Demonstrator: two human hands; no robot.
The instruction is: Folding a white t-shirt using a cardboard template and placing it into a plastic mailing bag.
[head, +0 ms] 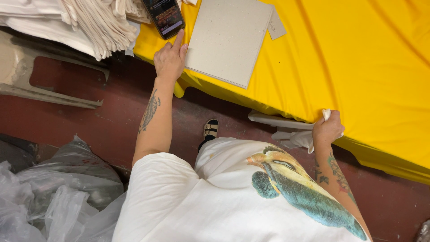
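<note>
A yellow cloth (358, 58) covers the bench. On it lie a grey board (226, 38), a phone (164, 17) at its near corner, and a stack of folded white fabric (96, 27). Clear plastic bags (53, 197) sit on the red floor (107, 121).

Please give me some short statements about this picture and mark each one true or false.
1. The left hand points a finger at the phone. True.
2. The right hand is empty. False: it grips white cloth at the table edge.
3. The table cover is blue. False: it is yellow.
4. A grey board lies on the cover. True.
</note>
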